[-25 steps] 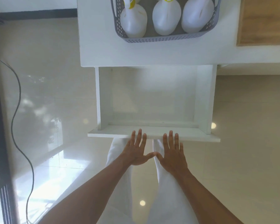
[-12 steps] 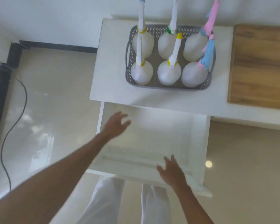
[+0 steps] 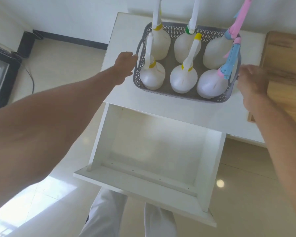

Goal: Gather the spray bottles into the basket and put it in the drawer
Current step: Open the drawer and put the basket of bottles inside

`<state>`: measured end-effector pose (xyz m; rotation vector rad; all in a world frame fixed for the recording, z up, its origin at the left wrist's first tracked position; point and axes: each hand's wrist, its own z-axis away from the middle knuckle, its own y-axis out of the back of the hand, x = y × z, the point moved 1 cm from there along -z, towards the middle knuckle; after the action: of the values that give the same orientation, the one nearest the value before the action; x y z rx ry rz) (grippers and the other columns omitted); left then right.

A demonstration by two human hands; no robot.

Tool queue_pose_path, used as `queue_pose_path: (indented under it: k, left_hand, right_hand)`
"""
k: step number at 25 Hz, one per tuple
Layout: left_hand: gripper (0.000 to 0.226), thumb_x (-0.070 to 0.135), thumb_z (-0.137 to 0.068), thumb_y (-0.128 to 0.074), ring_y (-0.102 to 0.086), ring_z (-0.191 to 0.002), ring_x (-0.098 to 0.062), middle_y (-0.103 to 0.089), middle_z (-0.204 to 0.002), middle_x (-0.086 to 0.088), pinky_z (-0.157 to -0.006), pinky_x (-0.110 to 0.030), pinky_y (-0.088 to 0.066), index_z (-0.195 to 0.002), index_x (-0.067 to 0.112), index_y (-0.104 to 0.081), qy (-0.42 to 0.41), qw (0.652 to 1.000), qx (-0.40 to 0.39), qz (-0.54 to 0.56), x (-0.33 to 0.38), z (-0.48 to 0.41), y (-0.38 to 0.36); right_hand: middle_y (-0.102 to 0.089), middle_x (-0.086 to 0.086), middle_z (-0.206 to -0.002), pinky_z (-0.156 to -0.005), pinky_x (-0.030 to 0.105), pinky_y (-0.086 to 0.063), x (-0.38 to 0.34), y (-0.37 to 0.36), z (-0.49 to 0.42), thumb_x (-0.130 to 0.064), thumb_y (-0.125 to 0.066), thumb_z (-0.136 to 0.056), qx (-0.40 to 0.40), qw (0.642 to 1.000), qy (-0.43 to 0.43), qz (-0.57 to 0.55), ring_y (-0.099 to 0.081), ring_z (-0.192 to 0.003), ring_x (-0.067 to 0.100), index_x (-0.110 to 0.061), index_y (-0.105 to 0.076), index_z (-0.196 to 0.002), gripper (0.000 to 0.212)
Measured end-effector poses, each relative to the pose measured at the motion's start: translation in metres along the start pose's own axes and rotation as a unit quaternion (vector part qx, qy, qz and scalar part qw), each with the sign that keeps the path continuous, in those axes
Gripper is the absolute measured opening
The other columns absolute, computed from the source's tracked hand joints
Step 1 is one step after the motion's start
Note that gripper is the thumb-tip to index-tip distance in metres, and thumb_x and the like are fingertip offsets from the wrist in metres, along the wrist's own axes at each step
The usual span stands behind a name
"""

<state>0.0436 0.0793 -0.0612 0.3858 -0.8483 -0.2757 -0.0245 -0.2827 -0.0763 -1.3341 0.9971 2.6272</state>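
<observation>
A grey perforated basket [image 3: 183, 95] stands on the white cabinet top [image 3: 125, 93]. Several white spray bottles [image 3: 184, 78] stand upright inside it, with yellow, green, pink and blue nozzles. My left hand [image 3: 125, 63] is at the basket's left handle, fingertips touching or nearly touching it. My right hand [image 3: 251, 82] is at the basket's right end, blurred, fingers curled near the rim; neither hand clearly grips. Below, the white drawer [image 3: 149, 178] is pulled out and holds nothing.
A wooden board [image 3: 285, 69] lies on the cabinet top right of the basket. A black cable [image 3: 30, 77] and a dark frame [image 3: 0, 74] are on the floor at left. My white trouser legs [image 3: 102, 218] show below the drawer front.
Both hands have left the drawer front and risen to the two ends of the basket. The view has tilted up towards the cabinet top.
</observation>
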Motion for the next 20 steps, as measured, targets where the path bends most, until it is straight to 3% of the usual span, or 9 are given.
queue_pose_path:
  k: [2,4,5,7,8,10,13,16,20]
  left_hand:
    - [0.018,0.018,-0.098,-0.049,-0.056,-0.091,-0.021,-0.059,-0.089,-0.004,-0.079,-0.028,-0.055,-0.081,0.015,-0.056,-0.004,1.0,0.005,-0.015,0.007,-0.001,-0.008]
    - [0.029,0.011,-0.097,-0.046,-0.057,-0.084,-0.02,-0.057,-0.072,0.003,-0.088,-0.034,-0.056,-0.069,0.017,-0.052,-0.018,0.998,0.035,-0.047,0.011,-0.006,-0.011]
    - [0.03,0.008,-0.096,-0.047,-0.059,-0.075,-0.018,-0.06,-0.068,0.004,-0.087,-0.035,-0.057,-0.069,0.014,-0.056,-0.023,0.998,0.049,-0.038,0.012,-0.011,-0.011]
    - [0.018,0.007,-0.094,-0.055,-0.064,-0.064,-0.014,-0.072,-0.076,-0.003,-0.082,-0.031,-0.063,-0.087,0.003,-0.071,-0.035,0.996,0.072,-0.032,0.014,-0.017,-0.008]
    - [0.015,0.008,-0.092,-0.062,-0.066,-0.064,-0.014,-0.074,-0.085,-0.007,-0.08,-0.032,-0.064,-0.097,0.0,-0.073,-0.037,0.995,0.077,-0.049,0.013,-0.018,-0.007]
    - [0.012,0.006,-0.085,-0.071,-0.066,-0.061,-0.015,-0.073,-0.088,-0.012,-0.074,-0.035,-0.065,-0.095,-0.002,-0.074,-0.048,0.992,0.081,-0.082,0.011,-0.021,-0.005]
    - [0.011,0.001,-0.083,-0.074,-0.068,-0.059,-0.015,-0.074,-0.099,-0.018,-0.068,-0.034,-0.065,-0.092,-0.005,-0.073,-0.054,0.991,0.082,-0.09,0.001,-0.015,0.001]
    - [0.017,0.001,-0.086,-0.071,-0.075,-0.07,-0.024,-0.075,-0.104,-0.022,-0.068,-0.032,-0.065,-0.102,-0.004,-0.074,-0.051,0.994,0.075,-0.066,-0.017,0.001,0.011]
    - [0.015,0.003,-0.088,-0.07,-0.078,-0.086,-0.026,-0.078,-0.096,-0.017,-0.074,-0.034,-0.065,-0.101,-0.001,-0.075,-0.052,0.996,0.058,-0.045,-0.051,0.035,0.027]
  right_hand:
    - [-0.065,-0.002,-0.102,-0.085,0.031,-0.048,-0.001,-0.004,-0.009,-0.028,-0.053,-0.093,-0.016,1.0,0.002,0.007,-0.058,-0.091,0.017,-0.018,-0.072,-0.105,0.024]
    - [-0.067,-0.007,-0.081,-0.079,0.031,-0.05,-0.006,-0.006,-0.014,-0.019,-0.054,-0.089,-0.001,1.0,-0.006,-0.006,-0.06,-0.078,0.014,-0.024,-0.071,-0.078,0.021]
    - [-0.065,-0.008,-0.072,-0.075,0.032,-0.05,-0.008,-0.008,-0.017,-0.014,-0.054,-0.086,0.003,1.0,-0.012,-0.016,-0.06,-0.073,0.015,-0.026,-0.065,-0.066,0.026]
    - [-0.063,-0.007,-0.065,-0.07,0.031,-0.052,-0.014,-0.013,-0.023,-0.007,-0.054,-0.085,0.005,0.999,-0.024,-0.031,-0.062,-0.067,0.015,-0.025,-0.06,-0.06,0.031]
    - [-0.063,-0.006,-0.065,-0.068,0.028,-0.054,-0.016,-0.015,-0.025,-0.004,-0.054,-0.087,0.006,0.999,-0.029,-0.043,-0.063,-0.06,0.012,-0.024,-0.063,-0.067,0.03]
    - [-0.063,-0.004,-0.065,-0.058,0.017,-0.053,-0.018,-0.016,-0.028,-0.002,-0.056,-0.092,0.011,0.997,-0.033,-0.076,-0.059,-0.045,0.001,-0.015,-0.069,-0.096,0.02]
    - [-0.065,-0.002,-0.072,-0.051,0.012,-0.049,-0.013,-0.015,-0.02,-0.002,-0.056,-0.095,-0.003,0.996,-0.029,-0.079,-0.059,-0.044,-0.002,-0.003,-0.066,-0.126,0.032]
    - [-0.071,0.005,-0.087,-0.063,0.016,-0.058,-0.005,-0.01,0.004,-0.002,-0.057,-0.097,-0.019,0.993,-0.038,-0.106,-0.063,-0.053,-0.001,-0.001,-0.067,-0.128,0.032]
    - [-0.073,0.004,-0.089,-0.068,0.017,-0.059,0.013,-0.002,0.055,-0.003,-0.059,-0.099,-0.029,0.993,-0.03,-0.107,-0.068,-0.063,0.001,-0.001,-0.07,-0.124,0.028]
